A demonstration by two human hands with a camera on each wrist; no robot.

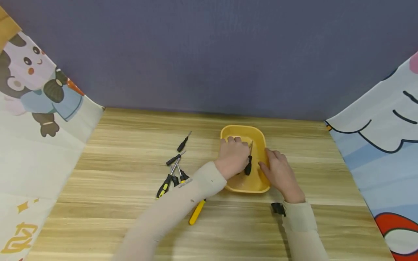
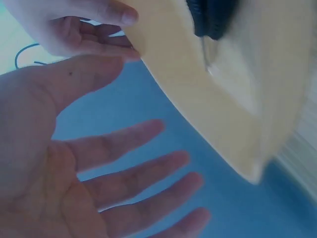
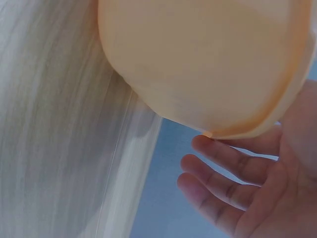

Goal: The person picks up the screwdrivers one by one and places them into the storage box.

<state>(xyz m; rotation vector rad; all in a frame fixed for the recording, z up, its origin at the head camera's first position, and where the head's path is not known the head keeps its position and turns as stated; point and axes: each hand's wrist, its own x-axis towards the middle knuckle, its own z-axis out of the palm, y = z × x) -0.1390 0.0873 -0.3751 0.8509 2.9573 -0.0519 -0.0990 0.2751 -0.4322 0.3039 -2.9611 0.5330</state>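
Observation:
A yellow plastic bin point(image 1: 261, 136) stands on the table in the head view. Over its left half is my left hand point(image 1: 233, 156), fingers spread and nothing in them in the left wrist view. Inside the bin lies a screwdriver point(image 1: 248, 166) with a black handle, just right of that hand; the hand hides part of the bin floor. My right hand point(image 1: 282, 174) pinches the bin's right rim, thumb on the inside and fingers outside. In the right wrist view, the fingers point(image 3: 237, 161) curve beneath the bin's edge.
Left of the bin lie several loose screwdrivers, among them a small black one point(image 1: 183, 145) and a black-and-yellow one point(image 1: 164, 186). A tool with a yellow handle point(image 1: 197, 214) lies nearer, partly under the left sleeve point(image 1: 183, 201). A dark wall point(image 1: 209, 58) borders the table's far edge.

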